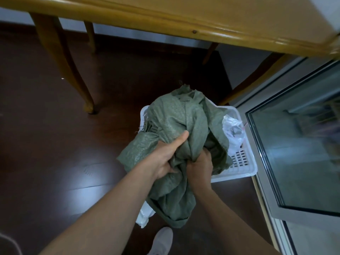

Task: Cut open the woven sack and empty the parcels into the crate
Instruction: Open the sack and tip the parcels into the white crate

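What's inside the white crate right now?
One clear plastic parcel shows at the right of the crate, plus some bare slotted floor. The green sack covers the rest.

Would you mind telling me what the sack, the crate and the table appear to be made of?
Sack: woven plastic fabric, probably polypropylene, dull green; a fine weave pattern and frayed threads show.
Crate: white moulded plastic, smooth, with rows of slotted holes.
Table: wood, honey-coloured under a glossy varnish; bright highlights run along its edge.

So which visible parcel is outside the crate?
The white parcel below the sack, by the shoe; the other parcel sits inside the crate.
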